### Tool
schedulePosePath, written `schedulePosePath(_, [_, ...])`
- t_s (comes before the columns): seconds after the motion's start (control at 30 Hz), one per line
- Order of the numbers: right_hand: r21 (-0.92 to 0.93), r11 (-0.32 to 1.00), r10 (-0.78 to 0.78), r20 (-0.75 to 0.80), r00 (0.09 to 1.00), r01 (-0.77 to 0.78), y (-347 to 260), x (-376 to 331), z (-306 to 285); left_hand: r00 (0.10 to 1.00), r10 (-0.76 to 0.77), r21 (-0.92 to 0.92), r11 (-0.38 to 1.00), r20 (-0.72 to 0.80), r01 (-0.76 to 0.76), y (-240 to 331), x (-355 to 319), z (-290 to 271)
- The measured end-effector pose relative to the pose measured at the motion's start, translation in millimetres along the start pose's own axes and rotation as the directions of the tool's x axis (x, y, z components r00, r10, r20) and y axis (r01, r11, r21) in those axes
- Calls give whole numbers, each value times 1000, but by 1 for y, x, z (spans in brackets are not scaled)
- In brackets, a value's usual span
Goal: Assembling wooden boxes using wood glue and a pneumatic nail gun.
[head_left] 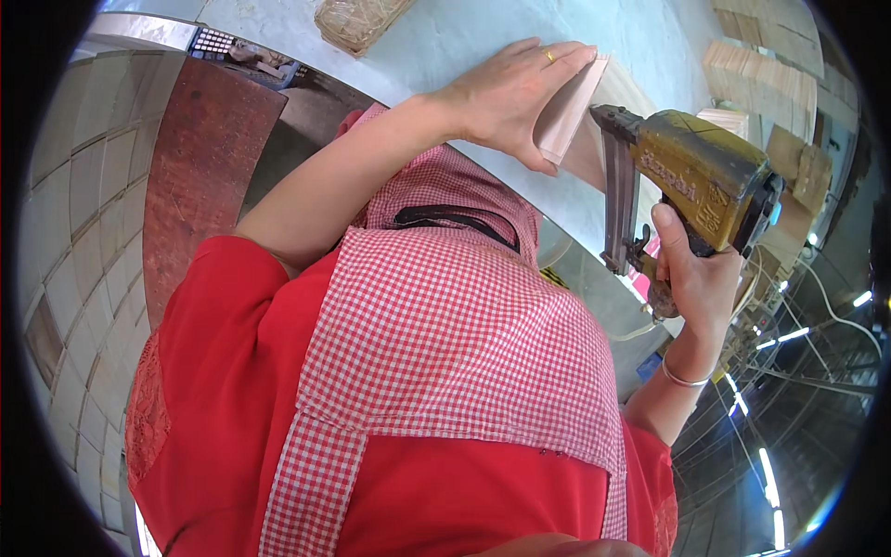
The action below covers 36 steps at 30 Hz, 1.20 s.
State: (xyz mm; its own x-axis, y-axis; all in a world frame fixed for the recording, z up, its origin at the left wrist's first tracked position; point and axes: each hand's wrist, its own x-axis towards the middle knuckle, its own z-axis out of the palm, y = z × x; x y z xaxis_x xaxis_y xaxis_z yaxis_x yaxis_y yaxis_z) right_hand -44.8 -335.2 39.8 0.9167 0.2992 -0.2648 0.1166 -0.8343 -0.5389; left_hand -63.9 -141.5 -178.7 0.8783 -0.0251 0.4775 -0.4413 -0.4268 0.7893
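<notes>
My left hand (510,100) is closed round a small wooden frame (577,111) of pale boards, fingers at its far end and thumb at the near corner. The frame stands on the worktable's pale top (464,58). In my right hand (698,283) is a worn yellow nail gun (701,167), gripped by its handle with the thumb up along the back. Its dark nose meets or nearly meets the frame's right side; I cannot tell if they touch. The long nail magazine slants down toward the table's near edge.
Stacks of pale wooden boards (761,88) stand at the right of the table. A bundle of thin wood strips (357,20) lies at the far left. Below the table edge are a blue crate (243,58) with scraps and a reddish-brown board (206,167). A pale hose (840,302) hangs at right.
</notes>
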Motion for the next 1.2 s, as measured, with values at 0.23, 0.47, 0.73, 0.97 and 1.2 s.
schedulePosePath(0.23, [-70,995,-67,37,997,69,-4,4,-1,1000,-3,44,999,4,3,-1,-2,0])
schedulePosePath(0.47, [20,999,30,-10,1000,-29,-6,-1,-1,1000,-2,25,1000,24,1,-3,-2,-2])
schedulePosePath(0.73, [142,985,150,-393,907,-101,65,-35,-54,979,-200,-187,962,27,201,16,-4,-19])
schedulePosePath(0.97, [63,998,54,-638,768,-18,248,-53,-74,535,-680,-751,-35,501,659,59,-41,-71])
schedulePosePath(1.2, [-348,868,71,-619,782,-354,388,-47,-37,557,-352,-610,-693,752,384,55,-88,-60])
